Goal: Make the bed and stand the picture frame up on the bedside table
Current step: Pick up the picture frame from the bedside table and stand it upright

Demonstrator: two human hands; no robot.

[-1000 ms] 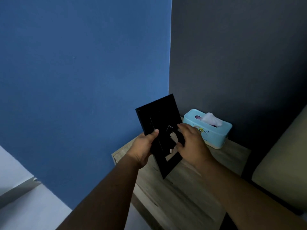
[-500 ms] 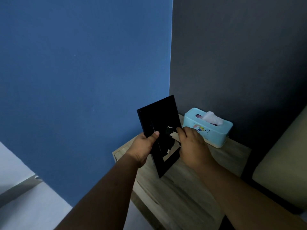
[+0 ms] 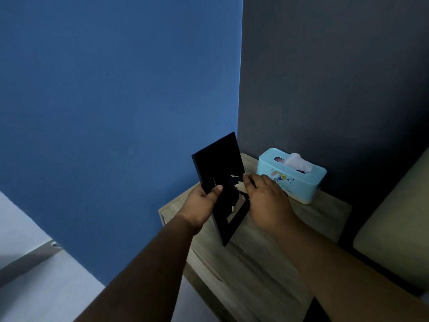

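The left hand (image 3: 202,203) is gripping the picture frame (image 3: 219,180), which is sinking closer to the counter (image 3: 250,259) beside the tissue box (image 3: 292,182); the right hand (image 3: 267,201) is pinching its back stand, so standing is nearing.

Blue wall (image 3: 111,112), grey wall (image 3: 336,77) — dim corner

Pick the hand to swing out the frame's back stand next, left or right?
Right. The right hand already has its fingers on the back of the picture frame, by the stand. The left hand grips the frame's edge, steadying it over the bedside table.
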